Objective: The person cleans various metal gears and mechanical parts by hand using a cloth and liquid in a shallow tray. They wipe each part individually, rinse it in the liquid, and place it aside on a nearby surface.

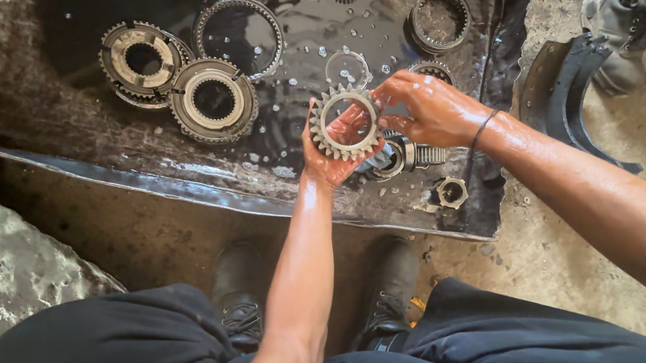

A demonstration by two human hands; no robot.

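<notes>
A toothed metal gear ring [328, 140] is held above a shallow black tray of dark oily liquid [294, 8]. My left hand [327, 158] cups the gear from below, its palm showing through the hole. My right hand [427, 108] grips the gear's upper right rim with its fingers. Both hands are wet and shiny. A dark band circles my right wrist.
Two large gear hubs [142, 62] [213, 100] lie at the tray's left, with toothed rings [239, 32] [439, 18], a splined shaft [415, 153] and a nut [451, 192] around. Curved dark metal shoes [565, 87] rest on the concrete at right, beside another person's boot [623, 37].
</notes>
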